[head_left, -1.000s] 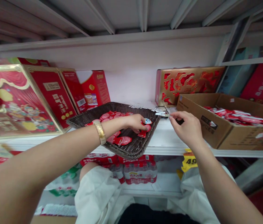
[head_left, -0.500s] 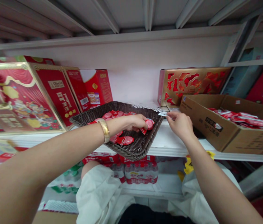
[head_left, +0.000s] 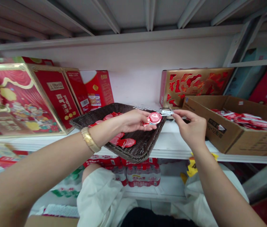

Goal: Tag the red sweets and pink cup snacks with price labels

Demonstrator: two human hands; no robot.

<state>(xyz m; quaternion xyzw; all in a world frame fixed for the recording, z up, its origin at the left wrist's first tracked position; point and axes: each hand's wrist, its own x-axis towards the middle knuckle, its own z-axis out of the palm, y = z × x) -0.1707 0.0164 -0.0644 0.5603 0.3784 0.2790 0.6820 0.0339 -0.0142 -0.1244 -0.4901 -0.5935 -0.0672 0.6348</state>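
My left hand (head_left: 138, 121), with a gold bracelet on its wrist, holds a small red round packet (head_left: 155, 118) above the right part of a dark woven basket (head_left: 145, 148). Thumb and forefinger of my right hand (head_left: 189, 124) pinch the end of a small white label strip (head_left: 167, 112) at the basket's back right corner, close to the packet. More white strips (head_left: 143, 109) line the back rim. Inside the basket lie several red packets (head_left: 127, 142), partly hidden under my left hand and forearm.
An open cardboard box (head_left: 225, 135) of red packets stands on the shelf at right, a gold and red box (head_left: 195, 83) behind it. Red gift boxes (head_left: 55, 91) stand at left. Bottle packs (head_left: 143, 176) are on the level below; shelf beams (head_left: 124, 37) run overhead.
My left hand has raised the packet and brought it nearer the strips, its round face now showing. My right hand has shifted slightly right, and a label strip now extends from its fingertips.
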